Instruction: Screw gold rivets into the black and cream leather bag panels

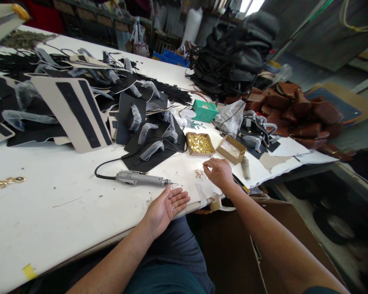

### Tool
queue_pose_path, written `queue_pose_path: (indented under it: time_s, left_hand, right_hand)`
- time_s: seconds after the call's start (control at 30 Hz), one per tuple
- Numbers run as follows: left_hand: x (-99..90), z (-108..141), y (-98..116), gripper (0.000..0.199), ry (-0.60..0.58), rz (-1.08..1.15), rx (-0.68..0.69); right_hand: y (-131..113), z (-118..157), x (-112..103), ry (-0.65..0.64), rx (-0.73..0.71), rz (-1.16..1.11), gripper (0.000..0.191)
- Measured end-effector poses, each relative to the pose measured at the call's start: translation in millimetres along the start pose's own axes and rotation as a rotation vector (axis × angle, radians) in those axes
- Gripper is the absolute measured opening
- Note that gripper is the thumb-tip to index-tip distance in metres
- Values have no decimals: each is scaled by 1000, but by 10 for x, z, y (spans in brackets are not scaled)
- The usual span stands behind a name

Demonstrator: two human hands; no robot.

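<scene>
My left hand (164, 208) lies palm up at the table's edge with its fingers stretched out; a tiny pale speck shows on the palm, too small to name. Just beyond its fingertips is the tip of a grey electric screwdriver (139, 178), lying on the table with its black cord running off to the left. My right hand (219, 173) is over the table with thumb and fingers drawn together; whatever they pinch is too small to make out. Beside those fingertips several small gold rings (198, 174) are scattered. Behind them stands a cardboard box of gold metal pieces (200, 144).
Another small box (231, 149) holds whitish bits. Black panels with plastic-wrapped handles (147, 151) and a cream panel (70, 114) crowd the left. A green box (205, 110) stands behind. Gold hardware (10, 181) lies far left. Brown bags (294, 106) are heaped right.
</scene>
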State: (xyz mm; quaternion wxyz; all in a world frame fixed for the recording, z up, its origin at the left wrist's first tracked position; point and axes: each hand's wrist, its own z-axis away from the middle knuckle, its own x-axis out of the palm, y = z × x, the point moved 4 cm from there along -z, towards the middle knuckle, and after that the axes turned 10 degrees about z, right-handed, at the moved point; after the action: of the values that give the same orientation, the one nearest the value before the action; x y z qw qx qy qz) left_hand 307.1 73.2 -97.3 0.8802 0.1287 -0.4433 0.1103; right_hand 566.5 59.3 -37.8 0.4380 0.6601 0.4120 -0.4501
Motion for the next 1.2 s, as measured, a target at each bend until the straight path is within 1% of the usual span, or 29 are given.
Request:
queue_pose_path:
  time_s: [0.07, 0.13, 0.2, 0.27, 0.33, 0.37, 0.43, 0.5, 0.67, 0.87, 0.97, 1.07, 1.13, 1.2]
  left_hand:
    - [-5, -5, -1, 50, -6, 9, -1]
    - [-12, -12, -2, 49, -9, 25, -4]
    - [-18, -19, 1, 48, -9, 54, -6]
    - [-19, -23, 7, 46, -15, 95, -2]
    - [-17, -23, 11, 47, -35, 124, -2]
    - [-19, -22, 10, 48, -43, 129, -6]
    - [-31, -20, 6, 50, -47, 127, -13]
    - [-52, -20, 2, 51, -36, 123, -11]
    - [-46, -14, 1, 52, -44, 111, 1]
    - [3, 14, 11, 49, -28, 104, 0]
    - [-5, 10, 8, 47, -20, 94, -3]
    - [-17, 1, 2, 46, -14, 86, -4]
    - [-23, -4, 0, 45, -1, 81, 4]
    - [-24, -7, -2, 46, 12, 70, 12]
  right_hand:
    - [-28, 64, -113, 40, 33, -36, 17]
    - [-181, 201, -249, 87, 26, -142, 15]
    - [-468, 401, -366, 104, -41, -312, 14]
    - [-833, 624, -423, 54, -146, -466, 11]
    - [-1155, 811, -425, -4, -212, -545, 13]
    - [-1272, 876, -414, -17, -224, -560, 14]
    - [-1405, 947, -387, -15, -228, -560, 13]
    - [-1440, 960, -367, -8, -237, -537, 10]
    - [-1402, 944, -378, -31, -295, -491, 9]
    - [-1278, 956, -356, -80, -217, -474, 5]
    - [-1235, 953, -370, -97, -233, -485, 3]
    - [-1201, 931, -414, -101, -256, -518, 7]
    - [-1120, 893, -429, -93, -217, -532, 7]
    - [-947, 830, -408, -67, -112, -542, 8]
